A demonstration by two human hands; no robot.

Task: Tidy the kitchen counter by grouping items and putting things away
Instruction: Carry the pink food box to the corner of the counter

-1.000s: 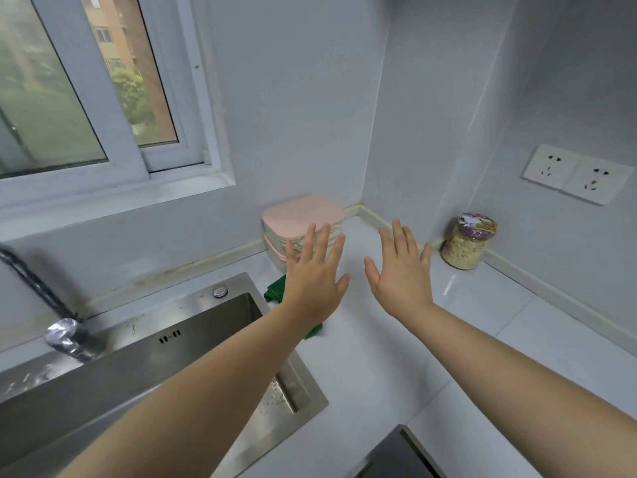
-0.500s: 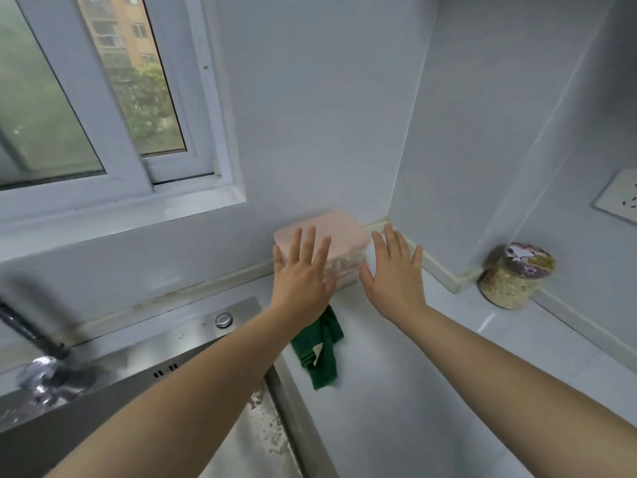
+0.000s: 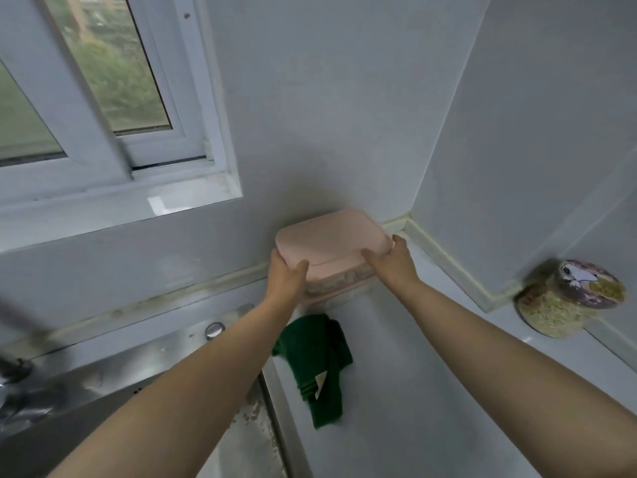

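Pink-lidded rectangular plastic container [image 3: 331,236] is seen at centre frame, against the back wall, just left of the wall corner. Clear body under the lid, pale contents blurred. Whether it is resting on the white countertop [image 3: 431,391] or slightly lifted cannot be told.

Left hand [image 3: 284,277] is clamped on the container's left end: thumb laid over the lid's front edge, fingers wrapped round the side and mostly hidden. Right hand [image 3: 393,262] is clamped on the right end: thumb on the lid top, fingers curled round the right corner. The container is held between both hands, forearms extended from the bottom of the frame.

Crumpled dark green cloth [image 3: 317,360] is lying on the countertop below the container, between the forearms, a pale tag showing. Stainless steel sink [image 3: 103,374] is at lower left, its edge just beside the cloth. Round clear jar of pale grain with a cartoon-printed lid [image 3: 565,305] is placed at right frame against the side wall, well apart from the container. White-framed window [image 3: 103,81] fills the upper left.
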